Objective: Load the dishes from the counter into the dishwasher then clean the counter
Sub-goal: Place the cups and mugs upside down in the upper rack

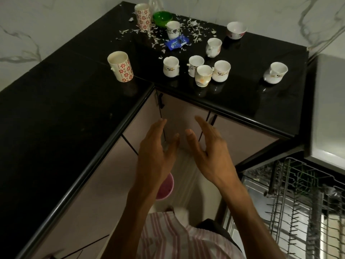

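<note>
Head view: while both my hands hang below the counter edge, nothing is in either of them.
Left hand (155,154): empty, fingers straight and loosely spread, palm turned inward toward the other hand.
Right hand (209,151): empty too, fingers extended and relaxed, palm facing the left one.
Counter (242,101): black, L-shaped, ahead of and above my hands.
Cups: a cluster of four small white cups (197,71) stands upright straight ahead of my fingertips; others stand well apart, one at far right (276,72).
Tall mug (121,66): red-flowered, upright, ahead and to the left, so nearer my left hand.
Back corner: a second flowered mug (143,16), a green bowl (162,18), a blue biscuit wrapper (176,43) and paper scraps (194,32).
Dishwasher rack (298,193): pulled out low on my right, apparently bare.
Key relation: the cluster lies forward and up from both hands; my right hand sits on the rack's side, so I judge it suits carrying.
</note>
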Motion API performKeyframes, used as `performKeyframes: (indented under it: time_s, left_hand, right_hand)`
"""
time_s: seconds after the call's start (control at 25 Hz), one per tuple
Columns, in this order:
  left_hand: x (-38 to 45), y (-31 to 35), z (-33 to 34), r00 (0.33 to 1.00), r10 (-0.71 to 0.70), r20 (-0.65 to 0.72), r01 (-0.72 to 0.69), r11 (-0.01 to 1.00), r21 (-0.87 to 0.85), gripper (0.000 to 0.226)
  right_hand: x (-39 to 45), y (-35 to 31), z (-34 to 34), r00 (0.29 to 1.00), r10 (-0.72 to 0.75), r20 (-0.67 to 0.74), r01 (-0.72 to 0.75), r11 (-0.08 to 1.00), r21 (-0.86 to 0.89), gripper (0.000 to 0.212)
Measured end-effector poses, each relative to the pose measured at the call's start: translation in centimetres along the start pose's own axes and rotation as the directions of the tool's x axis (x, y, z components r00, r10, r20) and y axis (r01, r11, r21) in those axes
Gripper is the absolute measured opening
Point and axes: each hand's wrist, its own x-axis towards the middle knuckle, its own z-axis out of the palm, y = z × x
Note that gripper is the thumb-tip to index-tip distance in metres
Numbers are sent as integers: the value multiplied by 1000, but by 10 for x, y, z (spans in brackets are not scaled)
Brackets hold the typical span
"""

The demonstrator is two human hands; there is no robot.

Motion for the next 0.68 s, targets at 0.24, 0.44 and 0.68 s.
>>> performKeyframes:
  time_s: [0.24,0.44,0.68]
  left_hand:
    - [49,3,14,998,-6,-61,5,1000,-15,61]
    - [102,26,40,979,-17,-203,22,1000,18,55]
    - [144,53,67,949,-132,-286,98,987,-130,52]
  right_hand:
    - [55,13,-4,998,-47,31,47,999,-24,75]
    - [126,33,-23,987,-95,132,97,995,-11,82]
    - [192,48,-47,955,-210,211,199,977,72,79]
